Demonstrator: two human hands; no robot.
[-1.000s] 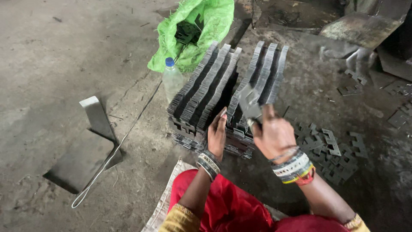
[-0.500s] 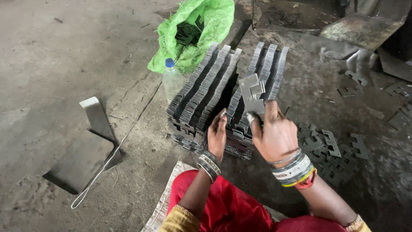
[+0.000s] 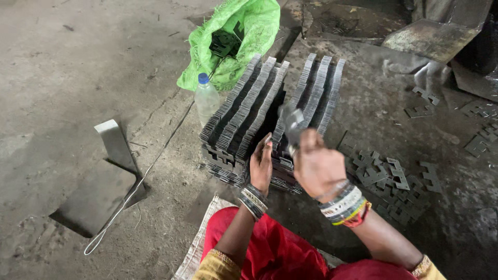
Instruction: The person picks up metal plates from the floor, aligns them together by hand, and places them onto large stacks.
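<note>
A block of stacked grey metal stampings point(image 3: 259, 114) stands on the floor in several leaning rows. My right hand point(image 3: 316, 166) grips one flat metal stamping point(image 3: 291, 122), blurred, just over the gap between the rows. My left hand point(image 3: 261, 165) rests flat against the near end of a middle row, fingers together, steadying the stack. Both wrists carry bangles.
A green woven sack point(image 3: 233, 36) holding more stampings lies behind the stack, with a clear plastic bottle point(image 3: 206, 101) beside it. Loose stampings point(image 3: 394, 181) are scattered on the floor at right. A bent metal plate point(image 3: 104, 176) and a cord lie at left. I sit on a woven mat point(image 3: 197, 249).
My right hand has lowered the stamping toward the rows and moved slightly left. My left hand has stayed against the stack.
</note>
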